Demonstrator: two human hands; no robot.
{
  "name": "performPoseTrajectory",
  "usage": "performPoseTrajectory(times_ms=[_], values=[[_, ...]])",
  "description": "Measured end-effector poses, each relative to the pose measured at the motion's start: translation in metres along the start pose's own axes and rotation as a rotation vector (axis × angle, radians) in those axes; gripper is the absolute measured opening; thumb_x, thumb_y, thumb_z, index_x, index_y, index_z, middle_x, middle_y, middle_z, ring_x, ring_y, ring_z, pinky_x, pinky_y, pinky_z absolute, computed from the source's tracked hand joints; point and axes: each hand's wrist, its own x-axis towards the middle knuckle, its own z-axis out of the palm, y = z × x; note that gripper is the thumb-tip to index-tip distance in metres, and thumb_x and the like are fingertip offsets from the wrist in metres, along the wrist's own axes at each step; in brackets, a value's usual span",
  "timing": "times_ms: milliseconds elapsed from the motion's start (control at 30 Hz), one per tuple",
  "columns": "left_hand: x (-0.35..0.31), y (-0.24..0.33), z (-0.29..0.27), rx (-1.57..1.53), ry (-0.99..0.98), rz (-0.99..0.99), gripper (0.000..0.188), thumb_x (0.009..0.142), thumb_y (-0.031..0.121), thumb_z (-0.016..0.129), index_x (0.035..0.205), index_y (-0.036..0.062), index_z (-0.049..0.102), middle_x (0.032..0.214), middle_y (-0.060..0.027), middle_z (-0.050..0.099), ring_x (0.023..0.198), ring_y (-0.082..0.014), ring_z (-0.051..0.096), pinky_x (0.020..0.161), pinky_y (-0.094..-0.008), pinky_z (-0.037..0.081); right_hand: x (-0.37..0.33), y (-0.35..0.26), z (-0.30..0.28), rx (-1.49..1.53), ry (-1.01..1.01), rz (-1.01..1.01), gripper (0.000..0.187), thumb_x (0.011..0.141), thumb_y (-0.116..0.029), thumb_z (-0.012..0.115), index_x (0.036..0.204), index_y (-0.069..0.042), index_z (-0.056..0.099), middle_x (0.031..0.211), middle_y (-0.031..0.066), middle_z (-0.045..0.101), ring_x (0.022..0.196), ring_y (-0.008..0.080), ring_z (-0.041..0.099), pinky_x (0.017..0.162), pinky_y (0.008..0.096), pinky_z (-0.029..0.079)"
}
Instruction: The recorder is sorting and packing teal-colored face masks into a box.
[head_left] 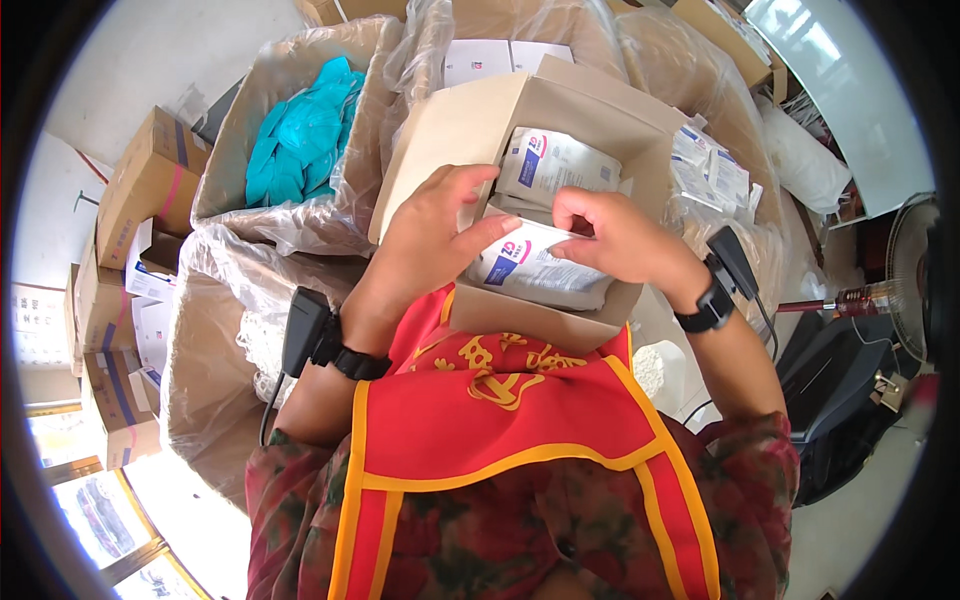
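Observation:
An open cardboard carton (640, 105) sits in front of me with white packets inside. The nearer packet (545, 272) is printed with a blue panel and a pink mark. My right hand (620, 235) pinches its upper edge between thumb and curled fingers. My left hand (430, 225) is at the carton's left side, fingers apart, with the thumb resting at the packet's upper left corner. Another white packet (560, 165) lies in the far part of the carton, touched by neither hand. Whatever lies beneath the packets is hidden.
Plastic-lined cartons surround me: teal fabric pieces (308, 135) at far left, white cord-like material (262, 350) at near left, white boxes (480, 62) at the back, white packets (710, 165) at right. Brown boxes (150, 190) stack at left; a fan (910, 280) stands at right.

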Motion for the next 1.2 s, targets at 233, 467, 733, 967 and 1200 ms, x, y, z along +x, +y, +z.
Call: performPoseTrajectory(times_ms=[233,467,733,967,1200], values=[[0.007,0.021,0.011,-0.193,-0.147,-0.156,0.014,0.087,0.012,0.069,0.089,-0.0005,0.066,0.074,-0.0019,0.064,0.067,-0.0047,0.054,0.058,-0.0216,0.044,-0.018,-0.018,0.000,-0.015,0.212,-0.103,0.024,0.081,-0.011,0.070,0.097,-0.006,0.052,0.081,0.0119,0.060,0.077,0.0290,0.061,0.070,0.0376,0.048],[0.003,0.021,0.019,-0.231,0.094,-0.146,0.016,0.086,0.013,0.070,0.084,-0.0012,0.065,0.062,-0.0022,0.059,0.057,-0.0041,0.048,0.050,-0.0230,0.040,-0.016,-0.026,0.004,-0.395,0.567,-0.334,0.028,0.079,-0.013,0.070,0.104,-0.006,0.058,0.102,0.0115,0.062,0.099,0.0317,0.059,0.083,0.0403,0.047],[0.002,0.029,0.027,-0.301,0.054,-0.172,0.011,0.088,0.010,0.069,0.088,-0.0005,0.066,0.073,0.0004,0.065,0.067,-0.0021,0.054,0.058,-0.0185,0.044,-0.021,-0.023,0.008,-0.423,0.584,-0.347,0.026,0.076,-0.009,0.071,0.099,-0.004,0.060,0.097,0.0107,0.059,0.094,0.0313,0.057,0.082,0.0423,0.046],[-0.002,0.037,0.034,-0.288,0.106,-0.063,0.009,0.089,0.009,0.068,0.090,0.0001,0.066,0.074,0.0005,0.065,0.068,-0.0024,0.054,0.059,-0.0191,0.045,-0.026,-0.028,0.008,-0.085,0.503,-0.204,0.018,0.080,-0.014,0.070,0.090,-0.004,0.059,0.084,0.0129,0.056,0.079,0.0332,0.057,0.070,0.0409,0.045],[-0.004,0.049,0.034,-0.235,0.105,0.078,0.009,0.091,0.009,0.066,0.091,-0.0002,0.067,0.076,-0.0004,0.065,0.069,-0.0022,0.054,0.057,-0.0187,0.044,-0.024,-0.028,0.006,-0.079,0.366,-0.293,0.014,0.085,-0.013,0.067,0.086,-0.001,0.059,0.080,0.0129,0.057,0.074,0.0303,0.055,0.066,0.0362,0.045]])
